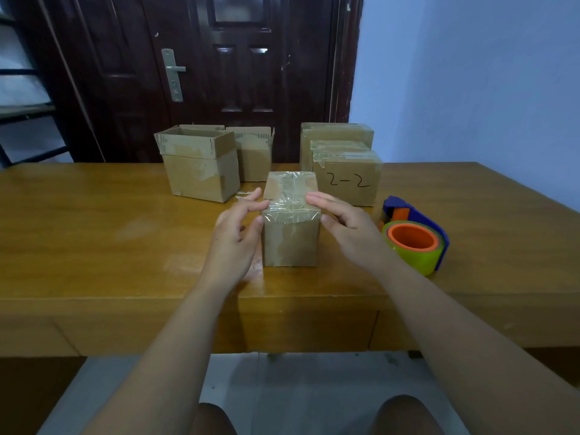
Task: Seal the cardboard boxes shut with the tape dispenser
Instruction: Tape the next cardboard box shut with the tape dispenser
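Observation:
A small cardboard box (290, 243) stands at the middle of the table with clear tape across its closed top and down its front. My left hand (235, 227) is at its left side, fingertips touching the top left edge. My right hand (342, 221) is at its right side, straight fingers lying on the top right edge. A blue tape dispenser (414, 237) with an orange core and a yellowish tape roll lies on the table to the right of my right hand. Nothing holds it.
Two boxes with open flaps, one nearer (201, 171) and one behind it (254, 152), stand at the back left. Taped boxes stand at the back right, one marked "2-2" (348, 180) and a taller one (335, 133) behind. A dark door is behind the wooden table (94, 230).

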The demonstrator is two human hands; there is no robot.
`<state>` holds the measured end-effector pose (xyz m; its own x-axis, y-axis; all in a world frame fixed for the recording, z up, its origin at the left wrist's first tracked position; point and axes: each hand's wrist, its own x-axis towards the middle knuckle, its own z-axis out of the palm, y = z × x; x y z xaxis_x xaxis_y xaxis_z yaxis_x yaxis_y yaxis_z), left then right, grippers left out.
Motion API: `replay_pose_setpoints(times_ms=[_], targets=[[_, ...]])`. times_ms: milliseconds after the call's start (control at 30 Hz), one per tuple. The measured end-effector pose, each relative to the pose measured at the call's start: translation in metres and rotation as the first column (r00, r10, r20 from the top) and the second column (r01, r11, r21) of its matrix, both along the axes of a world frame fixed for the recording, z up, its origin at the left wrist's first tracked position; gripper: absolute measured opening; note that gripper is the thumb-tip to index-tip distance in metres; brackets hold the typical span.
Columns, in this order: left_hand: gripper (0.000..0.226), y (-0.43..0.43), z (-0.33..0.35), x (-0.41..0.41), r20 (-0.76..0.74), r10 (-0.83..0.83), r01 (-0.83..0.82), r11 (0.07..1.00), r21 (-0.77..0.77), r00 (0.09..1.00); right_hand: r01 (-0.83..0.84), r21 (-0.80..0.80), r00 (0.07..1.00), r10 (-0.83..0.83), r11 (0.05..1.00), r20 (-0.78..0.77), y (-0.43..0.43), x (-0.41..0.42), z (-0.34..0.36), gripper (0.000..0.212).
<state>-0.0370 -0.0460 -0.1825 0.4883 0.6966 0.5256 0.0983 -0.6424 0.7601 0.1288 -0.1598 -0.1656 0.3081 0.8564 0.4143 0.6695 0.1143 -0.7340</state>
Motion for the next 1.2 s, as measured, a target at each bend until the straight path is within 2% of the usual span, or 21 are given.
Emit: replay_pose_setpoints(times_ms=[233,367,733,900,1000,1033,1100,1133,1200], targets=[[0.024,0.003,0.004,0.002,-0.004,-0.015,0.015,0.999,0.044,1.0,0.032,0.044,0.999,-0.032,0.999,-0.01,-0.001,-0.003,-0.003,0.039],[0.028,0.005,0.002,0.003,0.038,-0.063,0.063,0.998,-0.002,0.997,0.063,0.078,0.998,-0.063,0.995,-0.001,0.001,-0.004,-0.005,0.035],[0.024,0.007,0.004,0.003,0.035,-0.082,0.085,0.993,-0.084,0.996,0.049,0.155,0.987,-0.024,0.987,-0.158,0.007,-0.004,-0.007,0.034],[0.034,0.006,0.006,0.001,-0.02,-0.105,0.102,0.99,-0.101,0.994,0.071,0.097,0.996,-0.065,0.993,-0.065,0.006,0.0,-0.004,0.035],[0.024,0.008,0.008,-0.002,-0.088,-0.152,0.144,0.986,-0.09,0.985,0.02,0.07,1.0,-0.021,0.997,0.017,0.002,0.0,-0.008,0.043],[0.022,0.007,0.012,-0.003,-0.101,-0.155,0.149,0.987,-0.065,0.983,0.002,0.086,1.0,-0.002,0.996,0.002,0.001,-0.002,-0.008,0.045],[0.05,0.006,0.017,-0.001,-0.1,-0.143,0.142,0.99,-0.012,0.985,-0.009,0.145,0.995,0.023,0.989,-0.097,0.002,-0.007,-0.008,0.048],[0.056,0.006,0.02,0.001,-0.084,-0.126,0.124,0.992,-0.029,0.989,0.008,0.169,0.987,0.019,0.986,-0.159,0.003,-0.008,-0.007,0.048],[0.043,0.007,0.027,0.007,-0.044,-0.095,0.088,0.986,-0.139,0.995,0.062,0.177,0.974,-0.021,0.982,-0.226,0.008,-0.009,-0.005,0.042]])
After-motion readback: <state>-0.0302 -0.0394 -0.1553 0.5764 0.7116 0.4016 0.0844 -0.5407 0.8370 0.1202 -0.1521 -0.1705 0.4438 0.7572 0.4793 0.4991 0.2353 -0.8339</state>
